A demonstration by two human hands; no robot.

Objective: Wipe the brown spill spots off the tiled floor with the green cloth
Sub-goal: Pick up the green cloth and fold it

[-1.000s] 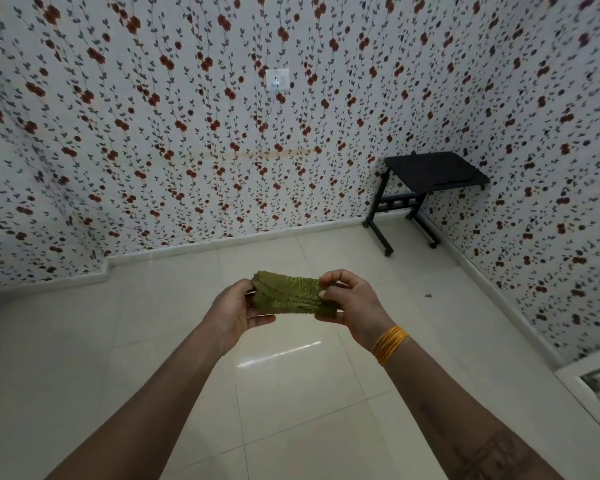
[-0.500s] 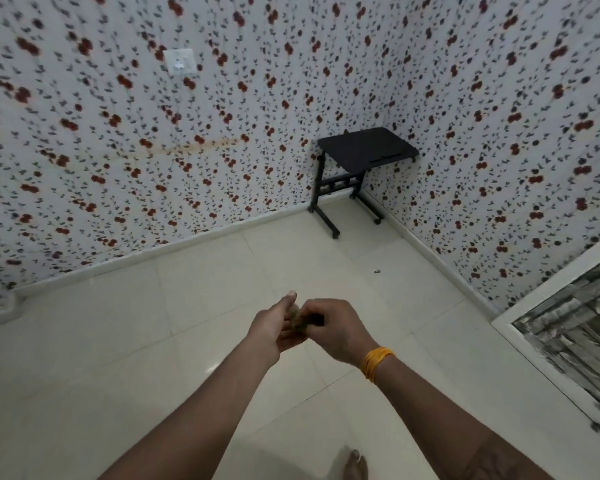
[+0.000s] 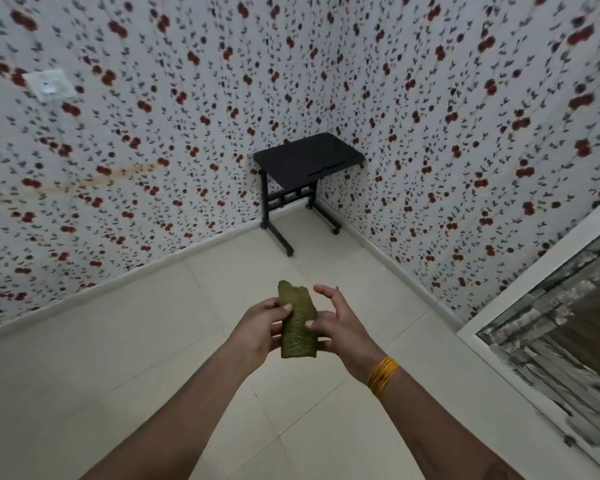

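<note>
Cloth: your folded green textured cloth (image 3: pixel 297 320) stands upright between both hands, above the cream tiled floor (image 3: pixel 146 341).
Left hand (image 3: pixel 260 325): thumb and fingers pinch its left edge.
Right hand (image 3: pixel 340 323): thumb touches its right edge, fingers spread apart.
Far corner: black bench (image 3: pixel 307 161).

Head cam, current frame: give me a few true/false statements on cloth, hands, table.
1. The green cloth lies flat on the floor. False: it is held up between both hands.
2. The left hand grips the cloth. True.
3. The right hand wears orange bangles at the wrist. True.
4. The black table stands mid-room. False: it stands in the corner, near both walls.
5. The right hand's fingers are clenched into a fist. False: they are spread, with the thumb on the cloth.
</note>
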